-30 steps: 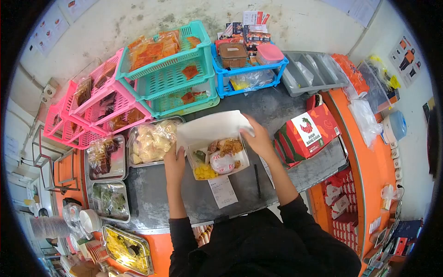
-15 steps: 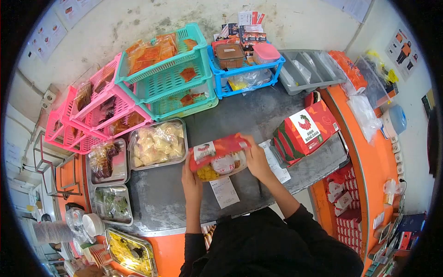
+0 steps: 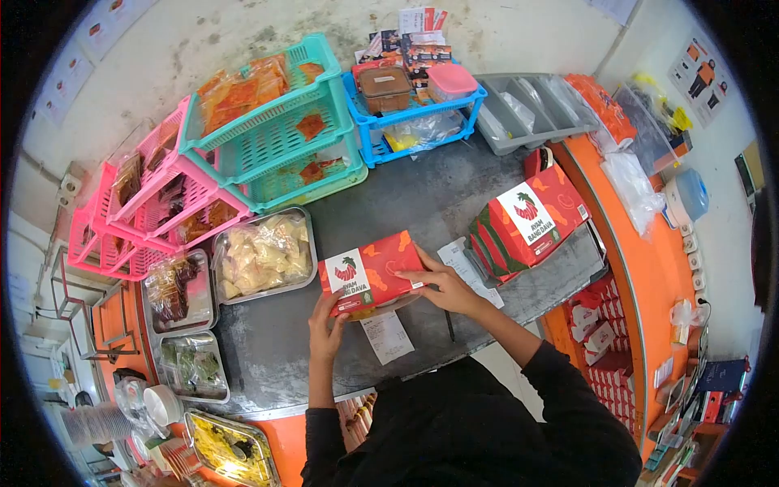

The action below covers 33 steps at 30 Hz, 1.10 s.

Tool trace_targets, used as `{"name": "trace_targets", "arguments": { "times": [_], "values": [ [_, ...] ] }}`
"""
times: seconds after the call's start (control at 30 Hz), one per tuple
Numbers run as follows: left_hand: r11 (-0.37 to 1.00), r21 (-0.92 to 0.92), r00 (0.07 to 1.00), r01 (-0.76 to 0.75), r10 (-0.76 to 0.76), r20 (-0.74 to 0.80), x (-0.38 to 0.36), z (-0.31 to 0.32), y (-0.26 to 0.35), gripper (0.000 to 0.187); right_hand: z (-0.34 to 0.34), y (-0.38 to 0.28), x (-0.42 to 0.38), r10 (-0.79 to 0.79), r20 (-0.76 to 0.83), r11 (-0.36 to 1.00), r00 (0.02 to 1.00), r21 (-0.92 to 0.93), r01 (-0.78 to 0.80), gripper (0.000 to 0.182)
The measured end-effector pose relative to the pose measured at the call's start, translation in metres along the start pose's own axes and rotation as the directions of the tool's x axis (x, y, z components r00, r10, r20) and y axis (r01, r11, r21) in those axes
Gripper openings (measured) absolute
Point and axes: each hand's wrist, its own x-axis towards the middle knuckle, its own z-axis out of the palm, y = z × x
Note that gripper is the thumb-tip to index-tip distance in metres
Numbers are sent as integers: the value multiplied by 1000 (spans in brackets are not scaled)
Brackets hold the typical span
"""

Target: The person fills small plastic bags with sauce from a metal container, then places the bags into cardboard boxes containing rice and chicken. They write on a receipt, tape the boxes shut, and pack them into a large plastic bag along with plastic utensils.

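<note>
A red printed food box [image 3: 375, 268] with a white logo panel is held between both hands, low over the dark worktop. My left hand [image 3: 326, 329] grips its near left corner, thumb on top. My right hand [image 3: 442, 286] holds the right end, with fingers lying over the top edge. A strip of the clear or pale tray [image 3: 389, 307] shows under the near edge; the food inside is covered by the red card. Just below the box lies a printed receipt [image 3: 388, 337], and another receipt [image 3: 469, 272] is to the right of my right hand.
Red folded cartons [image 3: 535, 219] stand at the right. A metal tray of bagged pale pieces [image 3: 266, 256] sits left of the box. Teal baskets [image 3: 276, 154], pink baskets [image 3: 166, 203] and a blue rack [image 3: 418, 118] line the back. A tray of yellow rice [image 3: 231, 446] is at lower left.
The red card has come down over the tray, hiding the yellow food and white packet seen before. My left hand has shifted slightly left and down. The whole view has shifted a little.
</note>
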Motion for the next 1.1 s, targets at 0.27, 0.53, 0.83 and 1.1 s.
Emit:
{"name": "trace_targets", "arguments": {
  "times": [0.27, 0.53, 0.83, 1.1],
  "values": [
    [481, 696, 845, -533, 273, 459, 13, -11, 31, 56, 3, -12, -12, -59, 43, 581, 997, -811, 69, 62],
    [771, 461, 884, -440, 282, 372, 47, 3, 53, 53, -6, -3, -10, -213, -56, 861, 976, -483, 160, 60],
    [750, 508, 877, -423, 200, 436, 54, -1, 69, 56, 7, 8, 5, -363, 61, 571, 930, -774, 274, 51],
    [558, 701, 883, -444, 138, 449, 36, 15, 65, 54, 4, 3, -1, -330, 50, 687, 943, -673, 276, 44]
  ]
}}
